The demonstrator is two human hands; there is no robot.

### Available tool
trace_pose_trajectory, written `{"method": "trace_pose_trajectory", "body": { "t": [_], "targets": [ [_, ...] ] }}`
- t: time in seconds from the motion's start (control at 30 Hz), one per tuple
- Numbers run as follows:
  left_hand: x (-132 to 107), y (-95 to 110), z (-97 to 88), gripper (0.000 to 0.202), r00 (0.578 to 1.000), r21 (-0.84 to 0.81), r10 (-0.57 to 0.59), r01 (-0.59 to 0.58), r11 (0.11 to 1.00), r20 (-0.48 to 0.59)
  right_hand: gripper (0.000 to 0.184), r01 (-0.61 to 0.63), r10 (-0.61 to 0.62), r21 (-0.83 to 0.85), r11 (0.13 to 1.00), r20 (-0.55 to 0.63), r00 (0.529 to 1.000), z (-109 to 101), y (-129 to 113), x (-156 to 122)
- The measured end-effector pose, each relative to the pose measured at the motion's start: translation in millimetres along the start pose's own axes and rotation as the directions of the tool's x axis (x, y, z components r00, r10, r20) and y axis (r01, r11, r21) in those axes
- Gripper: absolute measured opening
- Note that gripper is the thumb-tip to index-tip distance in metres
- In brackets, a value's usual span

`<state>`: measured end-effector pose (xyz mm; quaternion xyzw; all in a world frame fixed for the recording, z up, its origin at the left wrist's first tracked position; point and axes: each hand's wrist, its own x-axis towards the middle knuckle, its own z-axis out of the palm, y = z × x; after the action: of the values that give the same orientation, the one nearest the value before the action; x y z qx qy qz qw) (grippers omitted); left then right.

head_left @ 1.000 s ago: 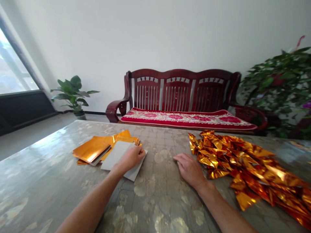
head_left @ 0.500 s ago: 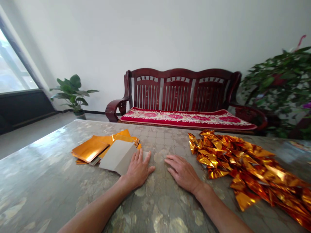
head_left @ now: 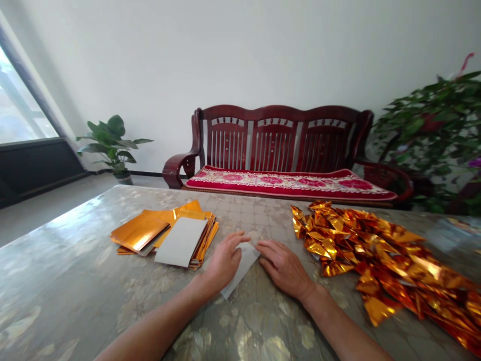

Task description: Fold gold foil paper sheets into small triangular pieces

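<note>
A sheet of foil paper (head_left: pixel 242 268), pale back facing up, lies slanted on the table between my hands. My left hand (head_left: pixel 224 258) is closed over its left part, thumb on the sheet and index finger reaching along the far edge; the palm hides some of it. At the sheet's right corner, the fingertips of my right hand (head_left: pixel 281 265) are held together on the paper; its thumb is partly hidden. Left of my hands sits a stack of foil paper (head_left: pixel 180 242), a pale-backed sheet on top and gold-orange sheets (head_left: pixel 141 229) fanned beside it.
Crumpled, folded gold foil pieces (head_left: pixel 349 233) form a long heap on the right of the patterned table (head_left: pixel 82 286). Behind stands a dark red wooden bench (head_left: pixel 272 143) with a red floral cover (head_left: pixel 293 183). Potted plants (head_left: pixel 114 143) flank it.
My left hand has drawn a sheet off the stack to the right, toward my right hand. The sheet has turned to a slant. My right hand has barely moved and now touches its corner.
</note>
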<state>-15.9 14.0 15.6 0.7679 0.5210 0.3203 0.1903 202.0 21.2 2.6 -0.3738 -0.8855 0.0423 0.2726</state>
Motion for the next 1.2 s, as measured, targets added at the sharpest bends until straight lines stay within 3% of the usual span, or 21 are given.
{"method": "trace_pose_trajectory", "body": {
  "t": [0.1, 0.23, 0.37, 0.5, 0.6, 0.67, 0.73, 0.83, 0.9, 0.97, 1.07, 1.2],
  "targets": [
    [6.6, -7.7, -12.2, 0.044, 0.999, 0.206, -0.026, 0.030, 0.978, -0.021, 0.034, 0.070, -0.073, 0.037, 0.997, 0.097, 0.993, -6.4, -11.9, 2.4],
    [6.4, -16.2, -19.1, 0.039, 0.993, 0.314, -0.087, 0.058, 0.948, 0.078, 0.034, 0.135, -0.141, 0.041, 0.990, 0.230, 0.963, -9.2, -21.5, 5.7],
    [3.9, -17.1, -13.9, 0.038, 0.991, 0.243, -0.057, 0.026, 0.970, 0.121, 0.028, 0.070, -0.063, -0.041, 0.997, 0.163, 0.985, -4.9, -4.9, 3.3],
    [3.3, -17.4, -8.1, 0.039, 0.986, 0.128, 0.066, -0.086, 0.988, 0.153, 0.027, -0.045, 0.048, -0.090, 0.995, 0.033, 0.998, -6.9, 9.1, -1.3],
    [3.1, -21.9, -6.7, 0.039, 0.986, 0.094, 0.107, -0.120, 0.988, 0.126, 0.016, -0.003, 0.003, 0.007, 1.000, 0.057, 0.998, -13.3, 1.7, -1.3],
    [2.9, -26.0, -6.5, 0.040, 0.988, 0.078, 0.108, -0.117, 0.990, 0.110, 0.020, 0.028, -0.033, 0.041, 0.999, 0.122, 0.992, -16.3, -6.7, 0.1],
    [2.2, -28.6, -7.0, 0.039, 0.988, 0.064, 0.119, -0.126, 0.990, 0.103, 0.023, 0.039, -0.044, 0.033, 0.999, 0.171, 0.984, -16.7, -12.7, 1.6],
    [0.2, -26.5, -9.9, 0.036, 0.983, 0.055, 0.146, -0.152, 0.987, 0.110, 0.012, 0.056, -0.052, -0.016, 0.998, 0.187, 0.981, -13.5, -14.3, 2.9],
    [-1.8, -21.0, -14.4, 0.031, 0.975, 0.075, 0.168, -0.180, 0.981, 0.148, 0.002, 0.065, -0.056, -0.047, 0.997, 0.176, 0.983, -11.2, -12.4, 3.0],
    [-4.2, -13.8, -20.3, 0.025, 0.955, 0.135, 0.186, -0.220, 0.966, 0.230, 0.007, 0.060, -0.048, -0.069, 0.996, 0.164, 0.985, -10.4, -10.6, 2.8],
    [-7.6, -3.6, -27.9, 0.046, 0.923, 0.258, 0.170, -0.268, 0.928, 0.346, 0.005, 0.036, -0.021, -0.088, 0.996, 0.169, 0.985, -12.7, -11.0, 2.5],
    [-11.0, 4.9, -29.9, 0.045, 0.918, 0.347, 0.140, -0.277, 0.896, 0.371, 0.007, 0.063, -0.028, -0.164, 0.985, 0.210, 0.977, -15.4, -15.3, 3.7]
  ]
}}
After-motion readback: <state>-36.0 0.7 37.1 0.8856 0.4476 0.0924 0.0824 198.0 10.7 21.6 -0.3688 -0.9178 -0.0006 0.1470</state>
